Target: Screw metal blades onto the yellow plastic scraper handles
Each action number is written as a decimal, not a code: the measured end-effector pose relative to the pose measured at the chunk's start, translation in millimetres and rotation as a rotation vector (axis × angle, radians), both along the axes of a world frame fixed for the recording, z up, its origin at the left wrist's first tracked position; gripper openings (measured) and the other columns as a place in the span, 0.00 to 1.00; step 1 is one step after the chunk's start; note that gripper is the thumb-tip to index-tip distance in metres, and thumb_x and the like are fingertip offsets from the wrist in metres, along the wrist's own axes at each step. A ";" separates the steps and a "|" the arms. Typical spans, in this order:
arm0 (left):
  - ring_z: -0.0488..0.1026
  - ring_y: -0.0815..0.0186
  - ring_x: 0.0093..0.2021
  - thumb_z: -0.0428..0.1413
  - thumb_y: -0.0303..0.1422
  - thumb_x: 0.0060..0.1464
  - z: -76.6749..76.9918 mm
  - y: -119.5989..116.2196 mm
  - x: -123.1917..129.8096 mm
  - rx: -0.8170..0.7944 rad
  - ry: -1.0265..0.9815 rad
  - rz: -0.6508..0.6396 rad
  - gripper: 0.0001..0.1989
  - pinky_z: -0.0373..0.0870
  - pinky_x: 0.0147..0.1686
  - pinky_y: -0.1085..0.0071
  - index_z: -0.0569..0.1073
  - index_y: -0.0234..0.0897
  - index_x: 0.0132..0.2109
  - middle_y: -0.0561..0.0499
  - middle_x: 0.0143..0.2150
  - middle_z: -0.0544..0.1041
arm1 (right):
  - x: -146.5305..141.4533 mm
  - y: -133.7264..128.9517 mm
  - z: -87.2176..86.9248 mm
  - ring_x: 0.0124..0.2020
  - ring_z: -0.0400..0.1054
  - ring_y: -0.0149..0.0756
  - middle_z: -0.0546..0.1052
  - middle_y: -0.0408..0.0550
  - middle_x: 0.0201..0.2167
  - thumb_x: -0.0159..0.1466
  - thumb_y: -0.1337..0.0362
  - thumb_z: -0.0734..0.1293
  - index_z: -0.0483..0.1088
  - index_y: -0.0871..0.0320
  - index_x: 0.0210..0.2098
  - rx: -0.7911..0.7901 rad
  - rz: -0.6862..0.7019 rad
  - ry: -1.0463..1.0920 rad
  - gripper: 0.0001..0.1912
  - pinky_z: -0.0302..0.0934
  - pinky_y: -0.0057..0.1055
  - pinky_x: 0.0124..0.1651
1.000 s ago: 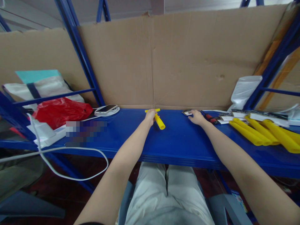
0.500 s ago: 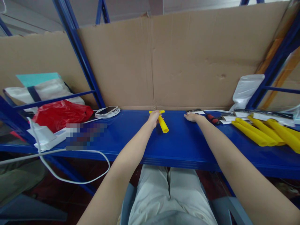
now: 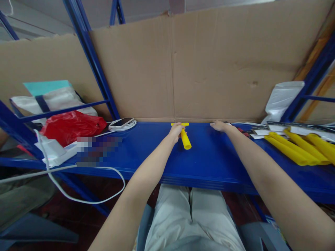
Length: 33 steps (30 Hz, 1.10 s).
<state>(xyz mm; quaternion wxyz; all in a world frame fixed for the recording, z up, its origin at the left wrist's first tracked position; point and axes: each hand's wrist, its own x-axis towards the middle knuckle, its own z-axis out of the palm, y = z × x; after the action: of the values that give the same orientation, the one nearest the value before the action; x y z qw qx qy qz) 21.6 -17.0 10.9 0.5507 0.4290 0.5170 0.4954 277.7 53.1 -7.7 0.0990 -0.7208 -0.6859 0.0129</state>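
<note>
Yellow T-piece (image 3: 186, 141) in your L grip (image 3: 177, 131), nr bench's (image 3: 199, 167) back edge.
L grip's wrapped round the T-piece, its long leg pointing twd the front edge. Your R grip (image 3: 218, 126) is by the back edge, further R; can't make out if it's holding anything. Yellow tubes (image 3: 288, 148) + white strips (image 3: 261, 132) lie twd bench's R end, red-and-black tool (image 3: 242, 131) by your R wrist.

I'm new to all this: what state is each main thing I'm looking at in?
Yellow T-shaped piece, held, tube end toward the viewer
Left-hand grip, closed on that piece
Right-hand grip, extended; any contents hidden
Phone, lying flat, screen dark
Red bag, crumpled
Yellow tubes, lying side by side
White bag, upright
Cardboard, upright, creased
</note>
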 end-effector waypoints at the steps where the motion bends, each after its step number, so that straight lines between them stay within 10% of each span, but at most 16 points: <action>1: 0.67 0.74 0.19 0.52 0.17 0.56 0.0 -0.5 -0.1 -0.001 0.004 -0.010 0.32 0.66 0.22 0.77 0.60 0.38 0.66 0.54 0.32 0.74 | 3.6 -4.2 5.4 0.68 0.59 0.54 0.64 0.67 0.66 0.70 0.53 0.56 0.62 0.64 0.67 -0.008 -0.017 -0.019 0.32 0.54 0.53 0.66; 5: 0.68 0.72 0.19 0.53 0.17 0.55 0.1 -2.1 0.2 -0.022 0.015 -0.071 0.38 0.67 0.21 0.76 0.52 0.38 0.70 0.55 0.30 0.74 | 22.9 -29.7 27.0 0.65 0.63 0.56 0.69 0.63 0.64 0.67 0.56 0.61 0.64 0.60 0.66 -0.076 -0.093 -0.149 0.30 0.56 0.55 0.64; 14: 0.67 0.71 0.19 0.49 0.24 0.63 0.2 -4.1 2.2 -0.085 -0.034 -0.203 0.13 0.61 0.17 0.76 0.68 0.31 0.54 0.45 0.33 0.80 | 62.5 -92.1 25.2 0.52 0.74 0.52 0.79 0.64 0.49 0.65 0.60 0.63 0.75 0.64 0.53 -0.036 -0.206 -0.134 0.21 0.66 0.40 0.52; 20: 0.61 0.71 0.17 0.47 0.27 0.65 1.6 -6.8 2.1 -0.082 -0.001 -0.184 0.11 0.60 0.17 0.75 0.69 0.29 0.51 0.50 0.25 0.74 | 64.6 -97.9 26.4 0.51 0.75 0.54 0.79 0.69 0.47 0.63 0.56 0.66 0.76 0.69 0.49 -0.020 -0.301 -0.175 0.23 0.68 0.40 0.49; 27: 0.60 0.72 0.17 0.47 0.27 0.66 2.7 -6.9 1.2 -0.106 -0.023 -0.148 0.09 0.59 0.17 0.76 0.69 0.29 0.48 0.53 0.22 0.69 | 65.3 -100.5 22.4 0.26 0.75 0.44 0.78 0.55 0.25 0.60 0.62 0.68 0.79 0.63 0.36 -0.230 -0.325 -0.056 0.11 0.68 0.35 0.30; 33: 0.61 0.71 0.16 0.47 0.27 0.66 2.9 -7.0 1.1 -0.104 -0.030 -0.153 0.09 0.59 0.16 0.76 0.69 0.30 0.48 0.53 0.21 0.69 | 67.2 -111.9 35.8 0.45 0.76 0.57 0.80 0.67 0.39 0.63 0.58 0.66 0.78 0.65 0.41 0.066 -0.402 -0.061 0.17 0.70 0.41 0.42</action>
<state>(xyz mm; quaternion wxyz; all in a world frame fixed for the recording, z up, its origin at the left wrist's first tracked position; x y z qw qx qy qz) 22.7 -23.9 13.8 0.6161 0.4307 0.4995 0.4307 344.9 -58.7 28.1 0.1022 -0.8397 -0.5308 -0.0516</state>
